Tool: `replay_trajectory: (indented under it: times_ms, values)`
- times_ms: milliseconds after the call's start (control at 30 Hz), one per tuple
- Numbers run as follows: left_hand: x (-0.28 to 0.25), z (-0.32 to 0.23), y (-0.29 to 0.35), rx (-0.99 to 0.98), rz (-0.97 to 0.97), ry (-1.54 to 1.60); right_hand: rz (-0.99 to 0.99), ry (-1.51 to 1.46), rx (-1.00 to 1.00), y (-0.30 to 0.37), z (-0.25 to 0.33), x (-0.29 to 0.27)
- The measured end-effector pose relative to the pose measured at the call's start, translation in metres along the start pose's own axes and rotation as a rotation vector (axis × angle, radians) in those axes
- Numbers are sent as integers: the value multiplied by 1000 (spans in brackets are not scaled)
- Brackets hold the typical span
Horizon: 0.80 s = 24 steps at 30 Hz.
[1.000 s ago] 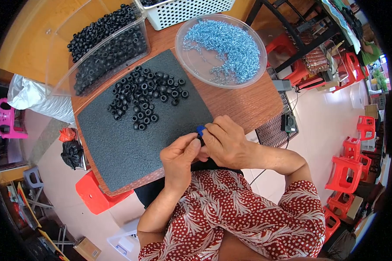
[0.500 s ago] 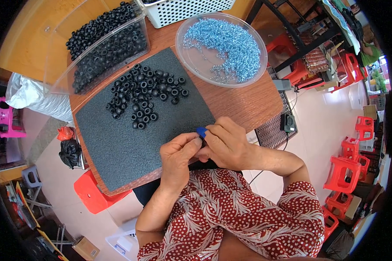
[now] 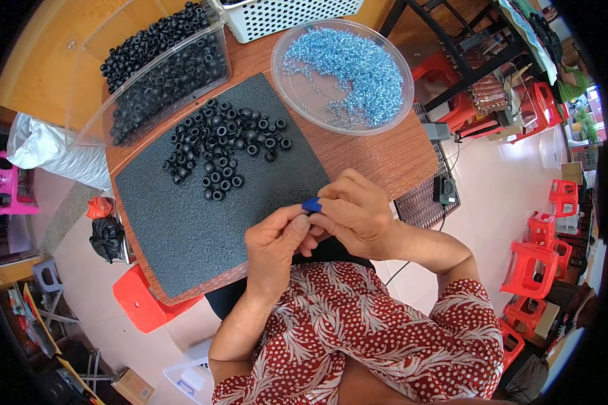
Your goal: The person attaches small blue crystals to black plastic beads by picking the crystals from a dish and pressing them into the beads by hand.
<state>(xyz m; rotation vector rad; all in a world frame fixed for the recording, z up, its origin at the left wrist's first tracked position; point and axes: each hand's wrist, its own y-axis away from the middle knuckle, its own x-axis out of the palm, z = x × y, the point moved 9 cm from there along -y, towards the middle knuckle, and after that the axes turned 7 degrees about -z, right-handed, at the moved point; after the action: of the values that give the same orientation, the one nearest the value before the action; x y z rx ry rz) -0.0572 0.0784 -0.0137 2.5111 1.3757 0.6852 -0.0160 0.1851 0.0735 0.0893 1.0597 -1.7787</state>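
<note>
Over the near right edge of a dark grey mat [image 3: 182, 233], my two hands meet at the fingertips. My left hand [image 3: 270, 244] is closed in a pinch, thumb against forefinger. Beside it my right hand [image 3: 358, 219] is also pinched, with a blue cover [image 3: 311, 205] on a fingertip. Whatever sits between the fingers is hidden or too small to name. On the mat's far half lies a loose heap of small round black pieces [image 3: 231, 128] with holes. Small shiny light-blue pieces [image 3: 378, 81] lie in a round clear shallow tray [image 3: 312, 111] beyond my right hand.
A clear plastic bin [image 3: 88, 128] full of similar black pieces stands at the far left of the wooden table [image 3: 385, 162]. Behind is a white perforated basket [image 3: 284, 20]. A red stool [image 3: 142, 300] stands left of the table, and several red stools [image 3: 530, 270] at the right.
My right hand has turned slightly and its fingers have shifted at the pinch; fingertips below now show. My left hand has moved barely. The pieces on the mat look the same.
</note>
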Motion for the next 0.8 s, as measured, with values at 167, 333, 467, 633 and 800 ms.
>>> replay_trajectory:
  times_ms: [167,333,467,633,800]
  values:
    - [0,0,2,44,-67,-2,-63,36,23,2,1,-3]
    - [-1,-3,2,109,-72,70,-82,-22,143,4,-7,-2]
    - [-1,-4,1,109,-62,109,-81,-136,255,6,-13,-1]
    - [-3,-5,3,120,-84,98,-39,-209,264,7,-13,1]
    - [-1,-1,3,52,-71,188,-30,-431,535,23,-30,9]
